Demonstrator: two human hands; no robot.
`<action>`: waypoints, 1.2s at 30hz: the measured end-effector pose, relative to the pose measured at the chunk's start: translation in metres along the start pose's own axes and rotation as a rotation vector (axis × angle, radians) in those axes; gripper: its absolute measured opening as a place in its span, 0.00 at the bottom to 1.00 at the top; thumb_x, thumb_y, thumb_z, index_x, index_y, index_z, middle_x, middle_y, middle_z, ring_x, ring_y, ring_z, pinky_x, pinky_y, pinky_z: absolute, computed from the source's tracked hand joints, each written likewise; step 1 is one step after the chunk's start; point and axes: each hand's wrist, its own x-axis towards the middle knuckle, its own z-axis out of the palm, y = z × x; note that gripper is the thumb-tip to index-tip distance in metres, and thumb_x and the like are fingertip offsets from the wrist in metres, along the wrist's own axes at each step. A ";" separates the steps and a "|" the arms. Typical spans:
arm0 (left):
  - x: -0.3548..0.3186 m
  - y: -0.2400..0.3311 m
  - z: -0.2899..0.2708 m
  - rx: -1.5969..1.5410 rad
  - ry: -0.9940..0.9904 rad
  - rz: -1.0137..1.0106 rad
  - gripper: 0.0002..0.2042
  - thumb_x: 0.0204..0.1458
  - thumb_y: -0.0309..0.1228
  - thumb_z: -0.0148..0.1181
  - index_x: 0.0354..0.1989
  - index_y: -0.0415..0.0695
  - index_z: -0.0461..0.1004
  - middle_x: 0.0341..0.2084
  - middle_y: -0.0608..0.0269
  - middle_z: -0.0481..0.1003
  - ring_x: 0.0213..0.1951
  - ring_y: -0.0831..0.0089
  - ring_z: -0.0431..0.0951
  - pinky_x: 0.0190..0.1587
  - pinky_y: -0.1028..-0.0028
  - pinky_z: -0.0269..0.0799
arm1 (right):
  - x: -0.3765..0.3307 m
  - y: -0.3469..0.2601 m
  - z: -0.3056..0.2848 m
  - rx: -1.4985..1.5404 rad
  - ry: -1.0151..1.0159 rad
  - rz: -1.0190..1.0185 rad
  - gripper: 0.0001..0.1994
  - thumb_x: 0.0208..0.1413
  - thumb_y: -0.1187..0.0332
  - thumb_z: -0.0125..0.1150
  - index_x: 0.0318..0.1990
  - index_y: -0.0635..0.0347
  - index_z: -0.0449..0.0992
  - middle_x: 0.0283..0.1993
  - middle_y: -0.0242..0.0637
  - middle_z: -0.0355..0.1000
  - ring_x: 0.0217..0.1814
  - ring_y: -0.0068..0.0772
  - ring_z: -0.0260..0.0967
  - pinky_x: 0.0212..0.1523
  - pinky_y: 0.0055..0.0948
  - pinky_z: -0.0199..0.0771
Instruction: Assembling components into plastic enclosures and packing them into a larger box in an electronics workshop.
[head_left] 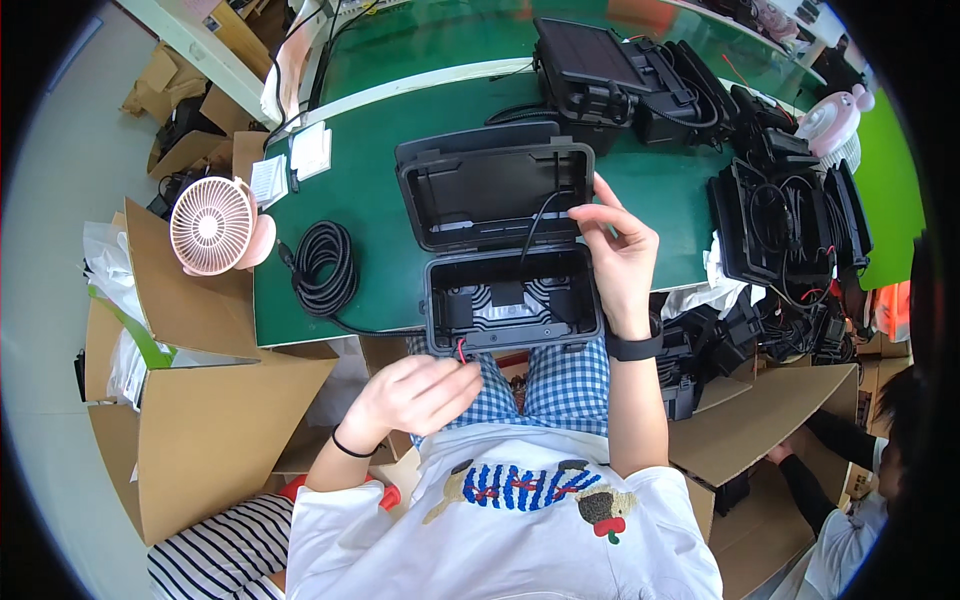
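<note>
An open black plastic case (510,300) lies at the near edge of the green table (370,200), its lid (490,185) tipped back. My left hand (415,393) sits at the case's near left corner, pinching thin red and black wires (461,350) that come out of it. My right hand (615,250) is up at the hinge on the right side, fingertips on a thin black wire (540,215) that runs from the lid into the case. A coiled black cable (323,265) lies left of the case, its lead running to the case.
A pink desk fan (213,226) stands at the table's left edge. More black cases (610,75) and wired parts (785,225) crowd the back and right. Open cardboard boxes (200,400) flank my lap. Another person's hand (780,452) reaches into a box at lower right.
</note>
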 end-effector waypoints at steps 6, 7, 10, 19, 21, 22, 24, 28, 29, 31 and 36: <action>0.020 -0.005 0.010 -0.584 0.282 -0.674 0.19 0.52 0.14 0.57 0.52 0.39 0.67 0.32 0.54 0.80 0.28 0.73 0.79 0.30 0.78 0.75 | 0.007 -0.003 -0.001 -0.016 0.016 0.018 0.12 0.50 0.88 0.56 0.31 0.62 0.83 0.61 0.49 0.70 0.59 0.29 0.71 0.48 0.20 0.71; 0.024 -0.003 0.012 -0.691 0.336 -0.728 0.17 0.55 0.15 0.54 0.54 0.39 0.65 0.32 0.54 0.80 0.28 0.74 0.79 0.29 0.78 0.75 | 0.008 -0.004 -0.002 -0.015 0.021 0.001 0.11 0.49 0.88 0.57 0.30 0.62 0.83 0.61 0.49 0.70 0.60 0.30 0.70 0.49 0.20 0.71; 0.032 -0.005 0.015 -0.973 0.474 -0.891 0.19 0.62 0.28 0.53 0.59 0.42 0.58 0.32 0.51 0.78 0.21 0.79 0.73 0.24 0.82 0.69 | 0.009 -0.004 -0.001 -0.022 0.028 -0.030 0.11 0.47 0.88 0.58 0.30 0.62 0.83 0.60 0.49 0.70 0.61 0.32 0.69 0.50 0.21 0.71; 0.063 -0.024 0.015 0.112 -0.090 -0.643 0.26 0.42 0.21 0.63 0.52 0.59 0.77 0.37 0.67 0.68 0.33 0.73 0.74 0.28 0.75 0.74 | 0.005 0.006 0.006 0.024 0.038 -0.045 0.10 0.43 0.88 0.59 0.28 0.63 0.82 0.59 0.47 0.72 0.60 0.33 0.71 0.54 0.26 0.71; 0.069 -0.021 0.017 0.218 -0.240 -0.631 0.24 0.40 0.21 0.63 0.50 0.53 0.77 0.43 0.66 0.67 0.35 0.73 0.75 0.27 0.78 0.76 | 0.004 0.006 0.005 0.038 0.045 -0.012 0.09 0.43 0.88 0.59 0.27 0.64 0.81 0.59 0.47 0.72 0.59 0.32 0.71 0.54 0.25 0.71; 0.071 -0.019 0.017 0.254 -0.334 -0.661 0.23 0.40 0.21 0.63 0.48 0.50 0.77 0.44 0.65 0.66 0.36 0.74 0.75 0.27 0.78 0.76 | 0.003 0.006 0.005 0.037 0.041 -0.013 0.09 0.43 0.88 0.59 0.27 0.64 0.81 0.59 0.47 0.72 0.59 0.32 0.71 0.54 0.25 0.71; 0.072 -0.019 0.015 0.076 -0.323 -0.754 0.22 0.39 0.23 0.67 0.47 0.45 0.76 0.47 0.62 0.67 0.39 0.67 0.78 0.32 0.73 0.78 | 0.003 0.007 0.005 0.014 0.048 -0.059 0.09 0.42 0.87 0.59 0.26 0.64 0.80 0.58 0.49 0.72 0.61 0.36 0.70 0.57 0.28 0.70; 0.070 -0.024 0.013 -0.494 -0.263 -0.854 0.32 0.44 0.31 0.71 0.60 0.42 0.65 0.50 0.53 0.67 0.44 0.58 0.78 0.43 0.63 0.76 | 0.002 0.007 0.007 -0.140 0.072 -0.150 0.09 0.40 0.87 0.58 0.25 0.62 0.80 0.56 0.52 0.73 0.66 0.44 0.66 0.62 0.35 0.65; 0.070 -0.025 0.015 -0.567 -0.279 -0.761 0.40 0.48 0.35 0.69 0.68 0.41 0.54 0.52 0.47 0.66 0.46 0.55 0.78 0.46 0.62 0.75 | 0.002 0.007 0.007 -0.142 0.077 -0.155 0.09 0.40 0.87 0.58 0.25 0.62 0.80 0.56 0.52 0.73 0.66 0.44 0.66 0.62 0.35 0.65; 0.069 -0.023 0.020 -0.551 -0.415 -0.595 0.49 0.48 0.47 0.67 0.70 0.36 0.43 0.52 0.39 0.67 0.47 0.49 0.76 0.49 0.62 0.74 | 0.000 0.008 0.007 -0.091 0.089 -0.143 0.10 0.40 0.87 0.58 0.25 0.62 0.80 0.56 0.52 0.73 0.66 0.43 0.66 0.63 0.35 0.65; 0.067 -0.010 0.032 -0.276 -0.573 -0.577 0.36 0.49 0.55 0.62 0.58 0.39 0.67 0.35 0.48 0.78 0.36 0.55 0.81 0.34 0.64 0.78 | -0.001 0.007 0.006 -0.069 0.049 -0.181 0.10 0.45 0.87 0.58 0.31 0.62 0.78 0.56 0.51 0.74 0.64 0.42 0.68 0.63 0.33 0.64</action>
